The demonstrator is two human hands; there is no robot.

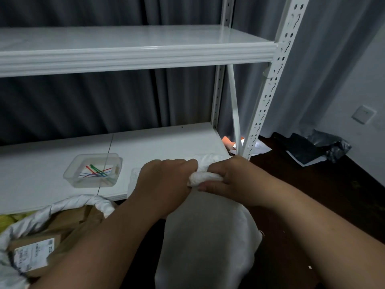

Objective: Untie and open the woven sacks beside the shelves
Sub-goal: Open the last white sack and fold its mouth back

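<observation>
Sack [208, 243] by shelf [162, 140]: soft, crumply, full-looking. Left hand [164, 180] and right hand [231, 178] both clamp the bunched neck [203, 177]; best grip there, near any tie.

A big white metal shelf [133, 53] stands in front of dark grey curtains [83, 105]. The floor [325, 195] is dark, maybe wood. On the right is a pale wall [366, 80] with a white wall plate [364, 114]. The light is dim.
</observation>
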